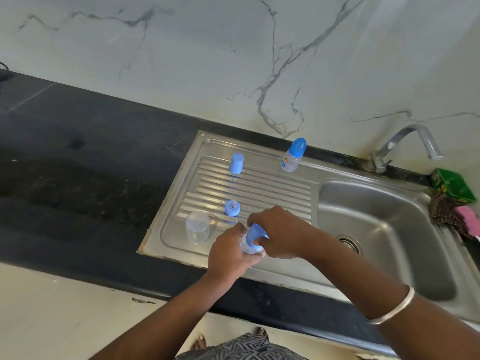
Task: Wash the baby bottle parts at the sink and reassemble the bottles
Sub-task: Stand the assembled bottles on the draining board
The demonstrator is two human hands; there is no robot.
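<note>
Centrally held bottle: a clear bottle body with a blue collar (253,239) sits between both hands at lower centre of the frame, tilted, above the near edge of the steel drainboard.
Left hand: the left hand (231,252) wraps the clear lower part of that bottle from below, fingers closed around it.
Right hand: the right hand (279,231) is clamped over the blue top of the same bottle; whether it covers a cap or only the collar is hard to tell, since the fingers hide it.
Empty bottle body: a clear bottle body (198,228) stands upright on the drainboard's left corner, just left of the hands.
Nipple ring: a blue ring with a clear nipple (232,207) stands on the ribs just above the hands.
Loose cap: a blue cap (236,164) stands on the upper ribs, well apart from the hands.
Assembled bottle: a capped bottle with a printed label (293,155) stands at the drainboard's far edge, upper centre.
Drainboard: ribbed steel drainboard (259,188), joined to the sink basin (389,229) at right.
Tap: a steel tap (407,144) at upper right.
Surface: dark surface (78,165) at left.
Scrubbers: a green pack (453,185) and pink sponge (467,219) at the right edge.
Wrist: a silver bangle (394,307) on the right arm.
</note>
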